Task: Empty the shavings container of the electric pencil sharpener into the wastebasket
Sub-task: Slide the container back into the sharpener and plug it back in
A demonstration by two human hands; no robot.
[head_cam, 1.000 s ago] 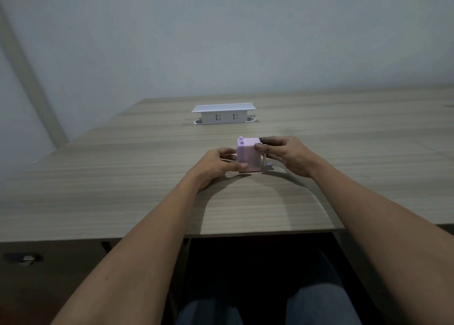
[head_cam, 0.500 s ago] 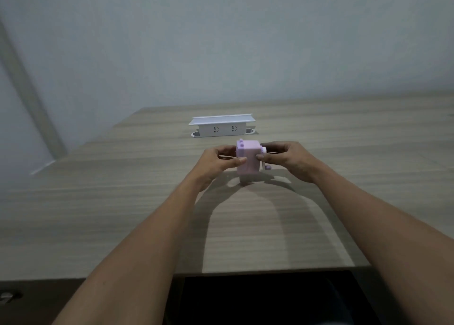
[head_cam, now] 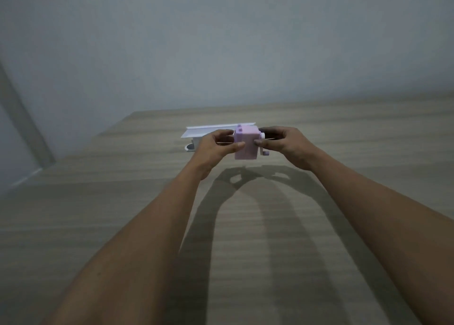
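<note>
Sharpener: pink box-shaped pencil sharpener (head_cam: 246, 144), held upright between the two hands, above the bench and not touching it; its shadow falls on the wood below the fingers.
Sharpener crank: a small purple handle (head_cam: 265, 152) stands out from the right lower side of the box, just under the fingers of the right hand.
Sharpener top: a small purple knob (head_cam: 239, 128) sits on the upper left corner, above the left thumb.
Left hand: left hand (head_cam: 213, 148) is closed on the left side of the sharpener; the thumb presses on the front face and the other fingers (head_cam: 224, 133) curl around behind the left edge.
Right hand: right hand (head_cam: 288, 144) is closed on the right side of the sharpener; the thumb tip touches the front right edge and the fingers reach over the top right part, near a white round piece.
Shavings container: I cannot tell which part of the box is the drawer; no open drawer shows between the fingers.
Bench: wooden bench (head_cam: 368, 138) with a grey-brown grain, under both forearms and under the fingers.
Socket box: white socket box (head_cam: 196, 133) with its lid raised stands on the bench behind the left fingers, partly hidden by that hand.
Wall: plain grey wall (head_cam: 221, 42) behind the bench, beyond the fingers.
Picture quality: dim and a little blurred, so fine details on the sharpener are not clear.
</note>
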